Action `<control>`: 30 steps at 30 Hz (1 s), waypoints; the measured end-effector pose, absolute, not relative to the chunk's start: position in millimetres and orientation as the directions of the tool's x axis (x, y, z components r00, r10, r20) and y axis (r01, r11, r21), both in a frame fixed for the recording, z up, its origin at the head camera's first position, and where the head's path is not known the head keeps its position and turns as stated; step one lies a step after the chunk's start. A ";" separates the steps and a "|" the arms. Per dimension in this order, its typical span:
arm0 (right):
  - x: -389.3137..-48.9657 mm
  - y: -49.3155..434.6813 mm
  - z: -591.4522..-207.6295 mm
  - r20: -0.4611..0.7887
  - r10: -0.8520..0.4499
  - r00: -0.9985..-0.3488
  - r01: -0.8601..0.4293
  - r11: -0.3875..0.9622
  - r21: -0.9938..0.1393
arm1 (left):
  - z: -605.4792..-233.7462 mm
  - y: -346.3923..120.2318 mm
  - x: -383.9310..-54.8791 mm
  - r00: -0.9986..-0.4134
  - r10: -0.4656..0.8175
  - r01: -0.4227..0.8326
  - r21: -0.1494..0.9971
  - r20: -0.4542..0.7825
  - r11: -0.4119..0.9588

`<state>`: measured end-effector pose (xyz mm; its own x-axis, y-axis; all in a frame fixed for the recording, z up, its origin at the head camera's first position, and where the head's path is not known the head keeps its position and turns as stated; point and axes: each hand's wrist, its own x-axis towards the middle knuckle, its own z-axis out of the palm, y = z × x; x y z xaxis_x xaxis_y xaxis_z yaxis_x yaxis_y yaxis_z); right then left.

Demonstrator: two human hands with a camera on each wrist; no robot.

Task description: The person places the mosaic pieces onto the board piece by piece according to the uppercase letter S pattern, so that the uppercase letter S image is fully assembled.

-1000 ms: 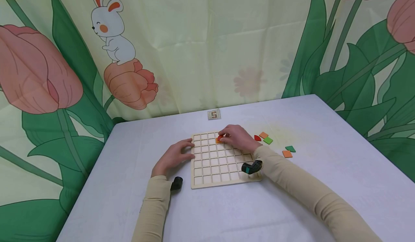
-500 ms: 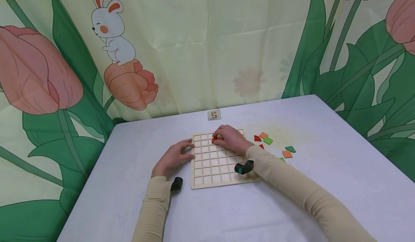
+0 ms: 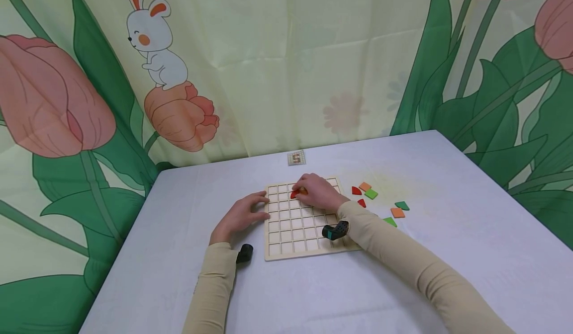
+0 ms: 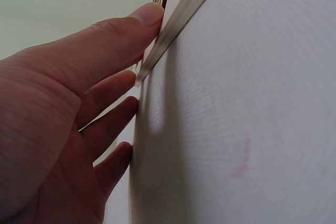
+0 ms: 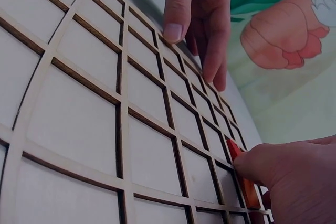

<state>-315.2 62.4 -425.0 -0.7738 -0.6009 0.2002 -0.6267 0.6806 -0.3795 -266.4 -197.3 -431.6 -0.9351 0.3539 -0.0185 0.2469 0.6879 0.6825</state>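
Leftward over the gridded board (image 3: 297,235) since a second ago: one red piece (image 3: 293,195), along with my right hand (image 3: 320,193).
It sits toward the board's far left part, pinched between my right thumb and fingers, an orange piece (image 5: 250,195) beside it (partly hidden by my grip). My left hand (image 3: 240,213) touches the board's left edge, thumb spread from the fingers. Loose pieces (image 3: 371,194) lie on the white cloth (image 3: 143,274) to the right, a printed card (image 3: 296,158) beyond the far edge.
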 end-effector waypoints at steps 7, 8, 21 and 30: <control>-318.3 62.1 -427.0 0.191 -0.628 -0.755 -0.647 0.663 -0.378 | -431.8 -197.3 -266.2 -0.935 0.354 0.251 0.682 -0.013 0.687; -318.6 61.8 -427.2 0.188 -0.630 -0.753 -0.648 0.662 -0.377 | -431.6 -197.2 -266.2 -0.936 0.353 0.249 0.682 -0.014 0.688; -318.3 61.2 -425.9 0.193 -0.640 -0.744 -0.657 0.648 -0.384 | -430.5 -196.4 -266.8 -0.934 0.357 0.253 0.672 -0.018 0.696; -316.6 61.0 -425.8 0.210 -0.644 -0.736 -0.667 0.636 -0.387 | -432.0 -196.7 -266.3 -0.936 0.351 0.249 0.678 -0.015 0.692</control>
<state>-316.6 61.0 -425.8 -0.7357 -0.6439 0.2100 -0.6673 0.6362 -0.3873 -266.3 -196.7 -432.0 -0.9361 0.3514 -0.0149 0.2489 0.6919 0.6777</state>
